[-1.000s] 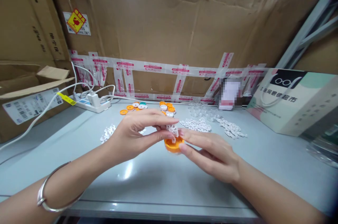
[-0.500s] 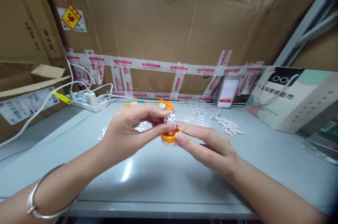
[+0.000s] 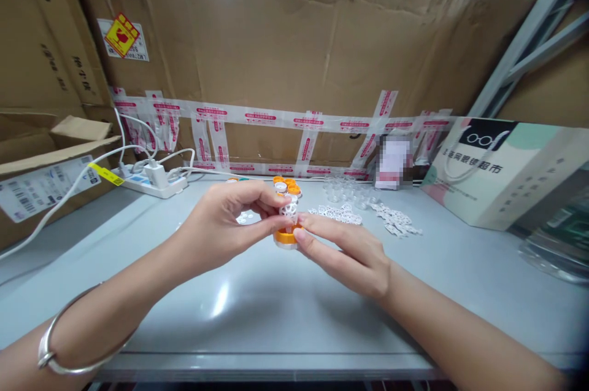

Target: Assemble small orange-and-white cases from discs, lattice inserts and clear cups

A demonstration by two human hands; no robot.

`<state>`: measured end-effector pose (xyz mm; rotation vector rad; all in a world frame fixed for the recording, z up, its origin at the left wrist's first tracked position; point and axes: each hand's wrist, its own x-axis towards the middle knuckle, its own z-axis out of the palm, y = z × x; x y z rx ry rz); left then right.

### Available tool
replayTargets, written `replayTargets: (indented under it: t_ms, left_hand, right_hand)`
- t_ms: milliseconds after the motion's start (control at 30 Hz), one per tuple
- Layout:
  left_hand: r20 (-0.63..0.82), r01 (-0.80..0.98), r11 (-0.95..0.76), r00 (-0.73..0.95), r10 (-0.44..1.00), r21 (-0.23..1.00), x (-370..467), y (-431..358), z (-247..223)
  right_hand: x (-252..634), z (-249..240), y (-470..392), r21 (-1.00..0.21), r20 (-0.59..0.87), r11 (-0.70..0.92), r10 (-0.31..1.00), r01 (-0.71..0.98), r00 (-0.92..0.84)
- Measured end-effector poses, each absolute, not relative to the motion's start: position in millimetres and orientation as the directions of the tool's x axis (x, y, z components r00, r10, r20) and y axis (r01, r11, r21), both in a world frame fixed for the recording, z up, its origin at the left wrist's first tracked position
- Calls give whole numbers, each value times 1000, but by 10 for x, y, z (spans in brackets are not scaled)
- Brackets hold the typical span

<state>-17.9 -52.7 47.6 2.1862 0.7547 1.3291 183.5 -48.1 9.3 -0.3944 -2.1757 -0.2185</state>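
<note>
My left hand (image 3: 221, 225) pinches a small white openwork plastic piece (image 3: 288, 212) between thumb and forefinger. Directly below that piece is a round orange cap (image 3: 285, 237) with a pale base, and the lower end of the white piece reaches into it. From the right, my right hand (image 3: 352, 253) has its thumb and forefinger closed against the rim of the cap, with the forefinger close to the white piece. Both hands meet above the middle of the grey table. The fingertips hide part of the cap's right side.
Behind the hands stand several orange and white caps (image 3: 289, 186). Clear plastic cups (image 3: 343, 188) and flat white openwork pieces (image 3: 396, 219) lie to the right. A phone (image 3: 392, 164) leans on the cardboard; a paper bag (image 3: 497, 194) and power strip (image 3: 151, 182) flank the table.
Hands, white piece and cap appear slightly farther left, while the whole view has shifted a little too. The white piece looks a bit closer to the cap; both grips are the same.
</note>
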Motion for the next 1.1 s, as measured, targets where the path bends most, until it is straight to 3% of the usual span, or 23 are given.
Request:
replayTargets:
  t_ms: [67, 233, 300, 467, 600, 833, 900, 967, 1033, 1067, 1100]
  left_hand:
    - [634, 196, -724, 369, 680, 662, -178, -531, 475]
    - [672, 169, -734, 309, 673, 658, -133, -508, 376]
    - [742, 251, -805, 313, 593, 537, -108, -477, 308]
    - [912, 408, -909, 336, 235, 84, -92, -434, 188]
    - [908, 425, -904, 396, 140, -46, -122, -452, 158]
    - [896, 453, -877, 439, 67, -157, -162, -462, 194]
    - [906, 488, -851, 422, 35, -194, -181, -450, 224]
    - [913, 516, -824, 407, -2, -232, -199, -433, 246]
    - [913, 521, -814, 406, -29, -257, -212, -414, 254]
    - [912, 517, -815, 409, -34, -262, -216, -404, 252]
    - [910, 515, -815, 412, -36, -266, -217, -395, 247]
  right_hand:
    - [1822, 56, -407, 8, 845, 945, 169, 327, -508]
    - [1857, 73, -262, 165, 937, 921, -35, 353, -348]
    - [1874, 107, -267, 160, 947, 916, -37, 368, -320]
    - [1873, 100, -323, 113, 945, 938, 0, 327, -326]
    - [1865, 38, -332, 87, 935, 955, 21, 285, -354]
    - [1916, 104, -322, 82, 907, 958, 42, 273, -420]
    - [2088, 211, -214, -13, 942, 937, 128, 348, -310]
    - [2380, 326, -31, -265, 951, 845, 309, 465, -20]
    - [2739, 397, 193, -511, 823, 599, 548, 616, 150]
    - [2911, 403, 304, -557, 713, 411, 682, 722, 163]
    - [3062, 388, 407, -530, 591, 214, 787, 821, 177]
